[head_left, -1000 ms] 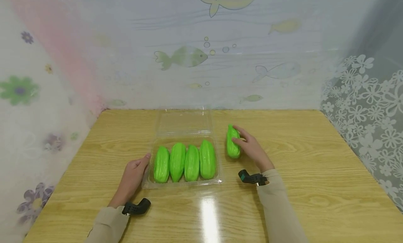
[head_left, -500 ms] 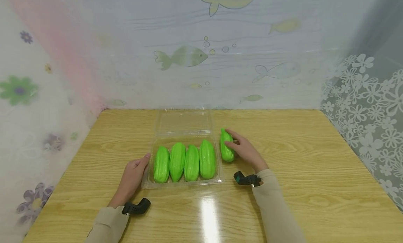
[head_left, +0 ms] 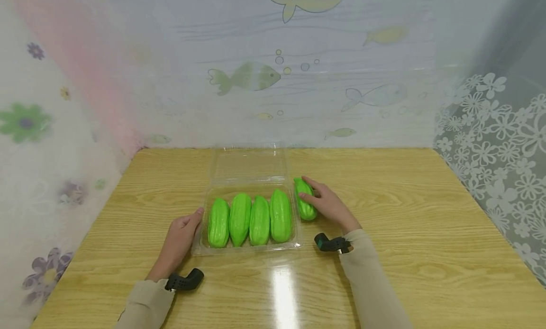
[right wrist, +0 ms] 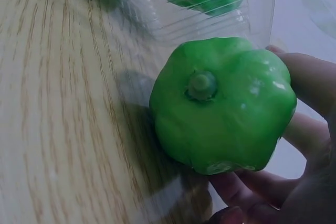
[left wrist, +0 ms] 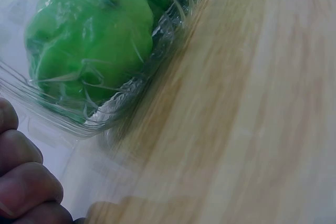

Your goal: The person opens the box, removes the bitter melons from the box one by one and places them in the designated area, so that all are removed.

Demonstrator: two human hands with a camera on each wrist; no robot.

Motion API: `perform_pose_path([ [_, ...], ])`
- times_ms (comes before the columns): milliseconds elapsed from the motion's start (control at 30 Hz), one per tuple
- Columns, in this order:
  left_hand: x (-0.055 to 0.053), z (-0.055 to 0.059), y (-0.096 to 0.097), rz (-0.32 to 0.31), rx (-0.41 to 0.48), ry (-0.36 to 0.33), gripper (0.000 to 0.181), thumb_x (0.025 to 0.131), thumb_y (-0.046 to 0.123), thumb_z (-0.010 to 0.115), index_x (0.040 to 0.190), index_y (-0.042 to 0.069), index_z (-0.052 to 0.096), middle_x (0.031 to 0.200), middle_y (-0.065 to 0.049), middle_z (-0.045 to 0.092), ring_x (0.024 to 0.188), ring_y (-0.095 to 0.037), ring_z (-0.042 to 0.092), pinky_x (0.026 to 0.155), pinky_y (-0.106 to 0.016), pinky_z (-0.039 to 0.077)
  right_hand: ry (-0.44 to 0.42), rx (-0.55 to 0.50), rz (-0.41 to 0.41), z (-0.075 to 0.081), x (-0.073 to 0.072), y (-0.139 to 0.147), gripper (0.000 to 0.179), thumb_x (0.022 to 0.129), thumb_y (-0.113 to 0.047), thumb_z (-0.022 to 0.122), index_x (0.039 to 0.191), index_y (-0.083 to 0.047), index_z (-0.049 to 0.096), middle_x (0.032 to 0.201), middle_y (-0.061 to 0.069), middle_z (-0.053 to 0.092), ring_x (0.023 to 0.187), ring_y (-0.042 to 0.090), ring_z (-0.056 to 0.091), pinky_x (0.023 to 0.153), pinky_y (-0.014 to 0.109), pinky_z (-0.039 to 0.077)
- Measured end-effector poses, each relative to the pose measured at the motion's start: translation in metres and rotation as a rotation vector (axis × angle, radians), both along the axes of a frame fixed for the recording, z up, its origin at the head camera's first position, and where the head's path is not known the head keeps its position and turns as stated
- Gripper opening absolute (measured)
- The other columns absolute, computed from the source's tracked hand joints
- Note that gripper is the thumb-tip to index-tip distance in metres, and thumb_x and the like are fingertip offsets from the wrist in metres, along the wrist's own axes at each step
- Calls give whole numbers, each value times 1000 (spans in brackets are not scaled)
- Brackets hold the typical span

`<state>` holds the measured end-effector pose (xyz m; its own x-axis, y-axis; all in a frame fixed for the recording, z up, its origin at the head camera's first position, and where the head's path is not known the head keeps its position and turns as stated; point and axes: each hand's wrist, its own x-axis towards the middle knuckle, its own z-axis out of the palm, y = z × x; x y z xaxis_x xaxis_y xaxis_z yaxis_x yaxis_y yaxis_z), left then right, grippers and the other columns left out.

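Near left, my left grip (head_left: 181, 234) is curled on the left edge of a clear plastic hinged container (head_left: 251, 251); if it slackened, I judge a knock could slide the light container. Near right, my right grip (head_left: 330, 203) is partly closed around a glossy bright-green ribbed gourd (head_left: 307, 212). Risks: the slick skin could slip, or the rim could snag it. This gourd lies between thumb and fingers, just right of the container. Inside, four similar green gourds (head_left: 281, 217) leave little room. Far side: the clear plastic lid (head_left: 249, 165) is open over the wood-grain tabletop (head_left: 409, 267).
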<state>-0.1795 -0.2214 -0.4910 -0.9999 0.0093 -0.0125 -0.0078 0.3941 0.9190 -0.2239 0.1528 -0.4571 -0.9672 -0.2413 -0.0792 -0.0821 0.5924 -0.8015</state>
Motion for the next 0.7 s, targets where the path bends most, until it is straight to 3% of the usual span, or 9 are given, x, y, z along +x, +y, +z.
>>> perform_pose_path([
  [300, 18, 33, 13, -12, -10, -17, 56, 92, 47, 39, 53, 7, 36, 46, 2, 28, 40, -9, 25, 40, -30, 29, 3, 18, -11, 5, 5, -1, 64, 86, -52, 50, 139, -21, 30, 127, 19, 34, 116, 34, 37, 91, 50, 33],
  [700, 12, 6, 3, 10, -10, -11, 62, 87, 57, 40, 54, 5, 36, 47, -2, 29, 40, -14, 25, 40, -30, 29, -6, 45, -14, 5, 6, -2, 66, 86, -50, 51, 140, -19, 28, 128, 14, 37, 106, 30, 46, 85, 47, 37],
])
